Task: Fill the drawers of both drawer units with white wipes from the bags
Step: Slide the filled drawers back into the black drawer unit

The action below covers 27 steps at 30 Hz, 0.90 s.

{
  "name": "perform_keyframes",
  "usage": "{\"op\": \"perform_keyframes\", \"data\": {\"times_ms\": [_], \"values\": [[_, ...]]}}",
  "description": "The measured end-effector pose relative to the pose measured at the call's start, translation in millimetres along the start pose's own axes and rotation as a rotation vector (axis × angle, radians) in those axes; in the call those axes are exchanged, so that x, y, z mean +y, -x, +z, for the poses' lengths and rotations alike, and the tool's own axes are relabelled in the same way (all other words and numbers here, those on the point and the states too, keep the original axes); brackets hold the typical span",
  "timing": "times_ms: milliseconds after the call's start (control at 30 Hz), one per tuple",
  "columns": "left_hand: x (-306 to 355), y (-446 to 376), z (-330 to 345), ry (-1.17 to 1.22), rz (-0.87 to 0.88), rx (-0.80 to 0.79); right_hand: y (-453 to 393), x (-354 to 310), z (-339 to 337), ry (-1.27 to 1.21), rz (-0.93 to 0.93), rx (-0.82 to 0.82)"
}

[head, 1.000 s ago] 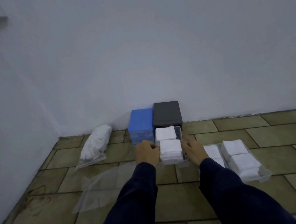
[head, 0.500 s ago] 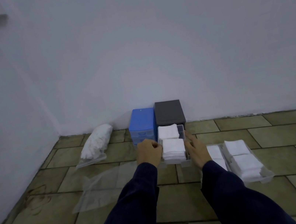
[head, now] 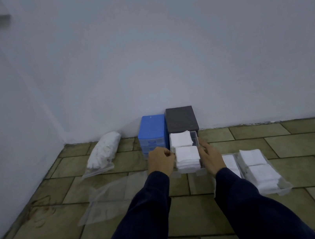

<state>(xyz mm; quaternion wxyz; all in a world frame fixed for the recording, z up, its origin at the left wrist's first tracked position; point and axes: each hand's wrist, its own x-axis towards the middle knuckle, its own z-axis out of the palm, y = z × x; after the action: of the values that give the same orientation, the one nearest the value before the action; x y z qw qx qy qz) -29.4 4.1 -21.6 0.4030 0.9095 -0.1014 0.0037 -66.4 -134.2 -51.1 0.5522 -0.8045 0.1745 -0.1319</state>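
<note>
Head view, looking down over two dark sleeves stretched out across the tiled floor [head: 188,213]. Nearest on the left lies an empty clear bag [head: 111,201], flat and slack. On the right, two filled loose drawers [head: 261,171] sit side by side on the tiles, each packed with white wipes and well apart from any unit.

Between them, a little farther off, both hands are on the clear drawer [head: 187,154] that sticks out of the grey drawer unit [head: 181,118]. It carries two stacks of white wipes [head: 187,157], one near and one far. The left hand [head: 160,161] is at the drawer's left wall with fingers curled in against it. The right hand [head: 210,157] lies along the right wall; how its fingers close round the plastic I cannot tell. Both forearms run nearly parallel, wrists low.

Just left of the grey unit, touching it, stands the blue drawer unit [head: 151,130], its drawers in place; whether they hold wipes I can't make out. Farther left, by the wall, a full bag of wipes [head: 104,152] lies on its side.

By my reckoning the work is partway: three drawers are loaded, this one is going back in or coming out, two wait to be slotted, and the unopened bag suggests more filling ahead.
</note>
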Motion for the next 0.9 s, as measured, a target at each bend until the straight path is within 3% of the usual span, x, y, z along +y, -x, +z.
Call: {"op": "perform_keyframes", "data": {"times_ms": [533,633,700,800,900], "values": [[5,-9,9,-0.032,0.060,-0.040,-22,1,-12,0.073,0.073,-0.018],[8,-10,10,-0.035,0.048,0.044,-24,3,-11,0.080,0.076,-0.008],[14,-9,7,-0.105,0.168,0.128,-23,2,-9,0.062,0.074,0.003],[23,-7,9,-0.246,0.437,-0.019,-23,3,-7,0.022,0.072,0.008],[25,-9,20,-0.434,0.436,-0.195,-24,5,-6,0.002,0.070,0.013]]}}
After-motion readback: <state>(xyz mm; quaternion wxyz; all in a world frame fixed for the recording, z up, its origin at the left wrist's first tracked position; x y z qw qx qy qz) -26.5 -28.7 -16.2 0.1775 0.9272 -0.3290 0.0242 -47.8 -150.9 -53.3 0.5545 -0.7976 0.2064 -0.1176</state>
